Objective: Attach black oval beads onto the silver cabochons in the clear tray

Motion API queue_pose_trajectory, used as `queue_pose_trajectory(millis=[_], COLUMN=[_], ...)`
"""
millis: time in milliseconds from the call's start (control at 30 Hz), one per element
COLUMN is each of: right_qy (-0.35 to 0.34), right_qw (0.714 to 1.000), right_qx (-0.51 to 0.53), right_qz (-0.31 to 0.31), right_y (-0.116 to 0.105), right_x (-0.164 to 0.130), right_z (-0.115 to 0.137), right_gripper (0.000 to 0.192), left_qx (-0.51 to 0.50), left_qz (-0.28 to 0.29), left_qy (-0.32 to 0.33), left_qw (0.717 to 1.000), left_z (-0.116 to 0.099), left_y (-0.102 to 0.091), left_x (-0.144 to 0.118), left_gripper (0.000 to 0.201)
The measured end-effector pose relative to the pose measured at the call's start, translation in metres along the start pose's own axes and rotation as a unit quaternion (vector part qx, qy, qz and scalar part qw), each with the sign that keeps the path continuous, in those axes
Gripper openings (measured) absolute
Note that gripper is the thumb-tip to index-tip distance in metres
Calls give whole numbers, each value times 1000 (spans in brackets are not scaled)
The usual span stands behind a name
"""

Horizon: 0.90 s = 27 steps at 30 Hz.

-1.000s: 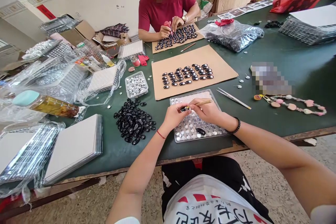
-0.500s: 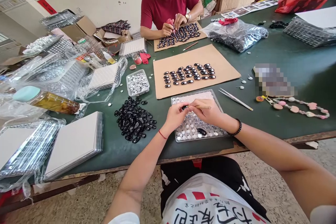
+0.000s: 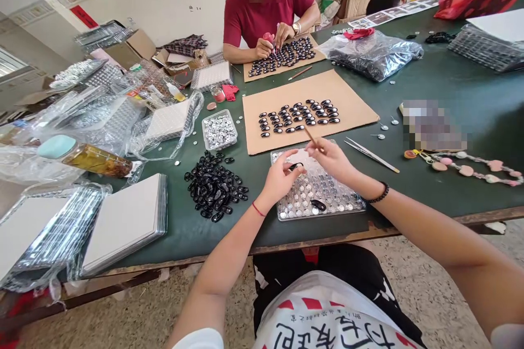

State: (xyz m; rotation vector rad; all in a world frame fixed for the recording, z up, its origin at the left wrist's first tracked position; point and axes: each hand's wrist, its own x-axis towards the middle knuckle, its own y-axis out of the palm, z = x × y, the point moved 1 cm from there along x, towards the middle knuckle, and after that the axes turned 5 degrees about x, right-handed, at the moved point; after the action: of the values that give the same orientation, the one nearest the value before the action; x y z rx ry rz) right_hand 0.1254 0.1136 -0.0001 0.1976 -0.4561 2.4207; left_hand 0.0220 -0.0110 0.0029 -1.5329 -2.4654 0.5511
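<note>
My left hand point(image 3: 282, 177) pinches a small black oval piece point(image 3: 295, 166) between thumb and fingers. Just to its right, my right hand point(image 3: 331, 159) grips a thin wooden stick point(image 3: 310, 135), its end pointing up and left. Both hands are above a clear tray point(image 3: 301, 211) filled with rows of small round silvery pieces. One loose black piece point(image 3: 318, 205) lies on the tray near its front edge. Left of the tray is a heap of black oval pieces point(image 3: 215, 188). Beyond the tray, a cardboard sheet point(image 3: 262, 147) carries rows of black pieces with shiny pale spots.
Tweezers point(image 3: 371, 155) lie right of the tray, near a phone point(image 3: 432, 125) with a beaded strap. A tub of small silvery parts point(image 3: 220, 130) stands behind the heap. Stacked trays point(image 3: 123, 223) and a bottle point(image 3: 88, 157) are at left. Opposite, a co-worker in red point(image 3: 270, 8) handles similar pieces.
My hands have moved apart: the right hand with the stick has drawn up and right, away from the black piece in my left. A yellow-clad person's dark-haired head has appeared at the back right.
</note>
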Motion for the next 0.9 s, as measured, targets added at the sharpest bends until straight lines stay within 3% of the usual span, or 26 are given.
queue_pose_trajectory(millis=[133, 233, 333, 433, 500, 600, 700, 767, 900], right_qy=[-22, -23, 14, 43, 47, 39, 25, 19, 38], right_qw=[993, 993, 997, 998, 998, 998, 998, 994, 974], right_qx=[-69, -82, -66, -52, -47, -45, -63, -110, -204], right_qz=[88, 80, 44, 18, 5, -4, -4, -21, -94], right_y=[7, 8, 3, -5, -9, -13, -24, -39, -79], right_x=[-4, -3, 1, 4, 5, 7, 19, 36, 95], right_z=[7, 8, 6, 8, 9, 8, 1, -6, -27], right_gripper=[13, 13, 14, 16, 17, 18, 18, 19, 19], left_qx=[18, 100, 271, 421, 474, 501, 493, 459, 283], left_qz=[-9, 12, -67, -188, -214, -194, -193, -215, -222], left_qy=[4, 12, 30, -13, -89, -140, -165, -164, -76], left_qw=[1000, 995, 960, 887, 850, 832, 832, 846, 930], left_z=[0, 1, 6, 23, 42, 67, 75, 70, 47], left_y=[1, -9, -45, -95, -123, -147, -156, -153, -123], left_x=[1, 3, 8, 14, 17, 19, 21, 22, 27], left_gripper=[55, 56, 40, 38, 37, 28, 22, 22, 34])
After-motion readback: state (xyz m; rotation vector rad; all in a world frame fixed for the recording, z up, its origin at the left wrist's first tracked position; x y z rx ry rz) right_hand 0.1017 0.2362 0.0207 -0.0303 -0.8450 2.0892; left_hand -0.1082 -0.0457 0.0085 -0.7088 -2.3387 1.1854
